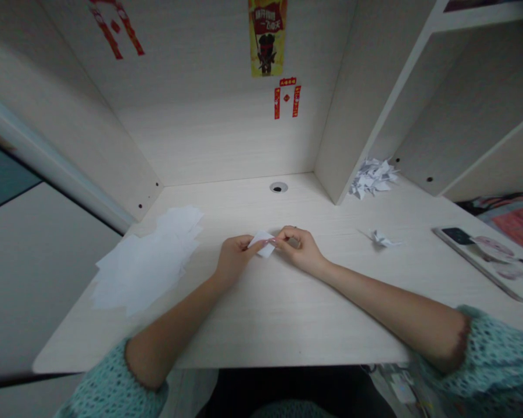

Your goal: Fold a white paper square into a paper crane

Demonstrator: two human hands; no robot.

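Observation:
A small folded piece of white paper is held between my two hands, low over the middle of the desk. My left hand pinches its left side, thumb on top. At its right corner, the thumb and fingertips of my right hand are pressed together on the paper. To the right lies a folded paper crane, apart from my hands. Loose white paper sheets are spread in an overlapping pile to the left of my left hand.
Several folded paper pieces are heaped behind the upright divider. A phone lies at the right, with reddish cloth behind it. A round cable hole is near the back panel. The desk's front edge is close to my body.

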